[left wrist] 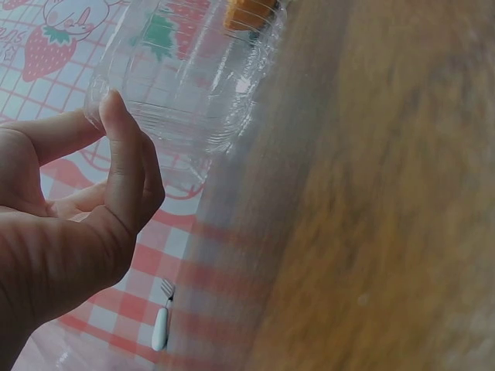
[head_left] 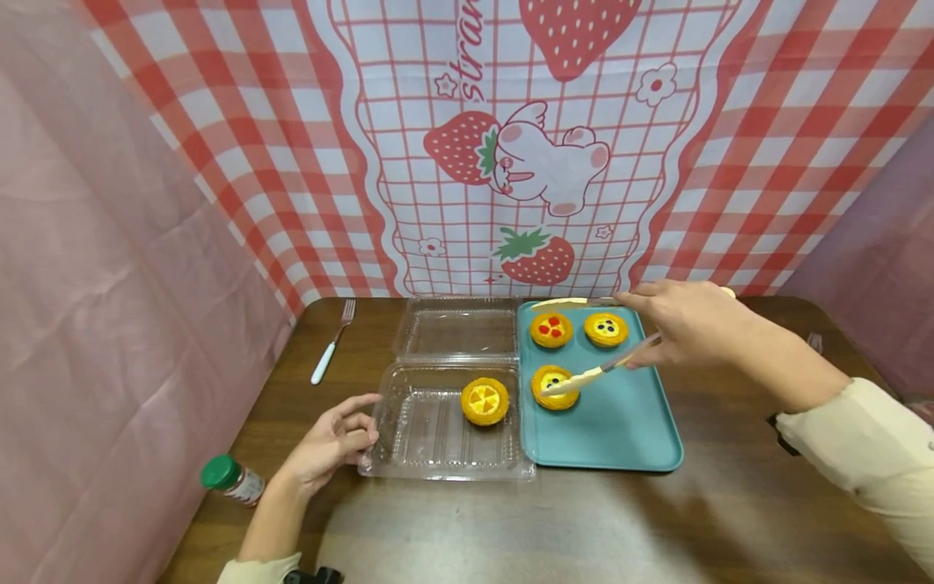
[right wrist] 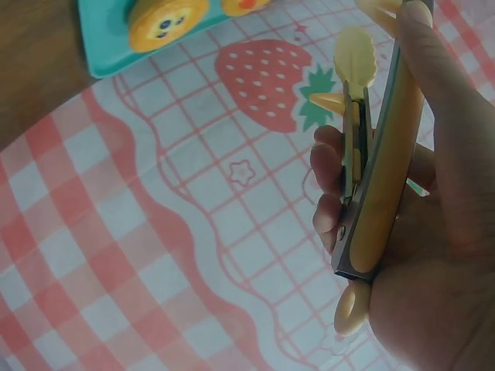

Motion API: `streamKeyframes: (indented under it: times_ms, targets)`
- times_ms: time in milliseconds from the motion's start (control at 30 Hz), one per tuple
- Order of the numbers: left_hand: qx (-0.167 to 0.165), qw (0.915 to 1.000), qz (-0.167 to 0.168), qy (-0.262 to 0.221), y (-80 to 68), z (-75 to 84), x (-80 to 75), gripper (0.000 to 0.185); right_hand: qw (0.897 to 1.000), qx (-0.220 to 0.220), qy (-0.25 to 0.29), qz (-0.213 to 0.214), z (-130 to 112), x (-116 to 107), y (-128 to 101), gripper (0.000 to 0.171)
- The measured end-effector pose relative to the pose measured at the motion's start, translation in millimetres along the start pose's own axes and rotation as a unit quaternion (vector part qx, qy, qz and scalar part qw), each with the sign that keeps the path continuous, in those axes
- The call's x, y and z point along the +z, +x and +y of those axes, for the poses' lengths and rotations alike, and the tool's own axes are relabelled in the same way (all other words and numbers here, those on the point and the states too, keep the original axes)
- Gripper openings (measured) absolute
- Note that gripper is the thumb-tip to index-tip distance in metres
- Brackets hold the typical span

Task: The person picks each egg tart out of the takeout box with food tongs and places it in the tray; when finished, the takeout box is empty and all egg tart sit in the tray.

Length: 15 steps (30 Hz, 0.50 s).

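My right hand (head_left: 689, 328) grips yellow-tipped tongs (right wrist: 381, 174) whose arms are spread wide over a teal tray (head_left: 620, 434). One tong tip overlaps the front blueberry tart (head_left: 542, 378) in the head view; the other reaches toward the tray's back edge. Behind stand a strawberry tart (head_left: 551, 331) and another blueberry tart (head_left: 606, 329). To the tray's left is a clear plastic container (head_left: 452, 470), its lid folded back. An orange-topped tart (head_left: 485, 402) sits in its right part. My left hand (head_left: 328, 442) pinches the container's left edge between thumb and finger.
A fork (head_left: 332, 345) with a white handle lies at the back left. At the left table edge is a small green-capped jar (head_left: 233, 480). A checked strawberry cloth (head_left: 467, 162) hangs behind the wooden table (head_left: 452, 535).
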<state>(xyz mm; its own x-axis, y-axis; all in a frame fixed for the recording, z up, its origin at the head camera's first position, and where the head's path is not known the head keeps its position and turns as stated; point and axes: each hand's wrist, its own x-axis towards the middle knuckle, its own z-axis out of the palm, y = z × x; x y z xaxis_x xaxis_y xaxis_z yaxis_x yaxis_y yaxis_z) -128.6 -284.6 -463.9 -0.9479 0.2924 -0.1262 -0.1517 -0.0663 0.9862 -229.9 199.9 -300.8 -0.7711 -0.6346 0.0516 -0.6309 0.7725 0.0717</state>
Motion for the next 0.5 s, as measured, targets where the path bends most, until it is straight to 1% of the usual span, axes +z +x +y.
streamKeyframes:
  times_ms: [233,500]
  targets:
    - [0.0,1.0,0.003,0.003,0.3,0.7,-0.1,0.063,1.0,-0.025,-0.012,0.009,-10,-9,8,0.096]
    - [-0.008,0.9999,0.008,0.01,-0.3,1.6,0.1,0.063,0.997,-0.066,-0.014,0.032,-22,-10,18,0.092]
